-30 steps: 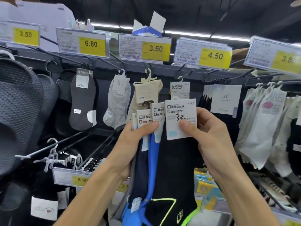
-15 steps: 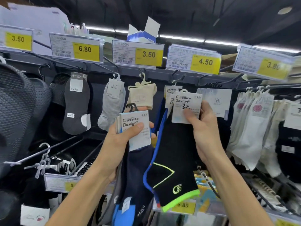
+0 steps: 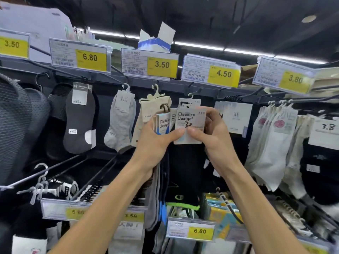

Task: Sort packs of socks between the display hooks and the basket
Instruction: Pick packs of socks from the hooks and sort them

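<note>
My left hand (image 3: 156, 143) grips a bundle of sock packs (image 3: 162, 122) by their white "Classics Design" cards, and the socks hang down past my wrist. My right hand (image 3: 216, 138) pinches the front card (image 3: 189, 121), marked "33", between thumb and fingers. Its black sock with a green edge (image 3: 183, 180) hangs below. Just behind and above the hands, one more pack of the same brand (image 3: 189, 102) hangs on the display hook (image 3: 192, 93) under the 4.50 price tag (image 3: 211, 73). No basket is in view.
A beige sock (image 3: 156, 105), a grey sock (image 3: 121, 121) and a dark liner sock (image 3: 78, 121) hang to the left. White sock packs (image 3: 271, 143) crowd the hooks on the right. Bare wire hooks (image 3: 55, 173) jut out at lower left, above a row of price tags (image 3: 190, 230).
My right hand came down from the hook with the black "33" pack. My left hand rose with the bundle, and both hands now meet at the front card.
</note>
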